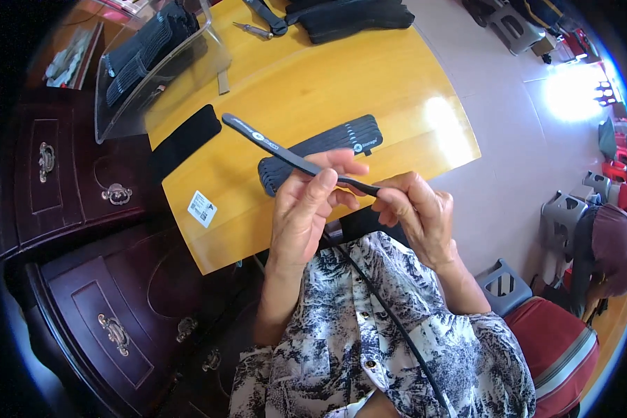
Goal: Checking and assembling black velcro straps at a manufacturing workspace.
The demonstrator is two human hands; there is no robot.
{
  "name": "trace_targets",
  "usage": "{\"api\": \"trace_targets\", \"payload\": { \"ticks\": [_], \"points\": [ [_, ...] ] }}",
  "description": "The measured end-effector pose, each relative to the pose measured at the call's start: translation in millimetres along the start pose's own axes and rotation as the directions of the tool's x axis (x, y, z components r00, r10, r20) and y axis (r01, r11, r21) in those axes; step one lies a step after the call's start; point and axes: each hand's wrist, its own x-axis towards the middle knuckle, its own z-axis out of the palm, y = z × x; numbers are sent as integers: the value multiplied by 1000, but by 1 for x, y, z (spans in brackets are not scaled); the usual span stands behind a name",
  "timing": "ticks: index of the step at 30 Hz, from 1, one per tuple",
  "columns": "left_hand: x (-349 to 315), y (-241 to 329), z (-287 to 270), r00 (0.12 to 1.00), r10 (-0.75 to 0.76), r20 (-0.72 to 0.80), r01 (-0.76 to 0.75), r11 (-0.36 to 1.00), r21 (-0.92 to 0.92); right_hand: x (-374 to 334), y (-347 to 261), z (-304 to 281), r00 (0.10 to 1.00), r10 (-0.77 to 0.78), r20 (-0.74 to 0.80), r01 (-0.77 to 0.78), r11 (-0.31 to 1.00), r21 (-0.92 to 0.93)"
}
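Observation:
A dark grey fabric strap (pixel 258 141) with white print slants up to the left, its rounded end in the air over the table. My left hand (pixel 301 212) grips it near the middle between thumb and fingers, the other fingers spread. At the strap's lower right end, my right hand (pixel 421 217) pinches it with thumb and bent forefinger. Just beyond my left hand lies a stack of similar straps (pixel 352 136), overlapped in a row on the table and partly hidden by that hand. To its left, a plain black fabric piece (pixel 188 139) rests at the table's edge.
On the yellow table (pixel 292 76) are a white label (pixel 202 209), a small pointed tool (pixel 253 31) and a black bundle (pixel 355 19). A clear bin (pixel 188 87) holds strap bundles (pixel 146 52). Dark drawers (pixel 83 160) stand left; a grey stool (pixel 503 285) is right.

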Motion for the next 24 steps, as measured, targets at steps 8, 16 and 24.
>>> {"api": "trace_targets", "payload": {
  "ticks": [8, 16, 24],
  "points": [
    [9, -27, 3, 693, 629, 352, -550, 146, 822, 3, 48, 21, 627, 300, 719, -650, -308, 695],
    [9, -3, -8, 942, 336, -4, -333, 935, 125, 2, 12, 6, 841, 514, 170, -515, 663, 544],
    [-10, 20, -8, 929, 367, -57, -286, 804, 522, -22, 13, -3, 864, 494, 93, -486, 776, 402]
  ]
}}
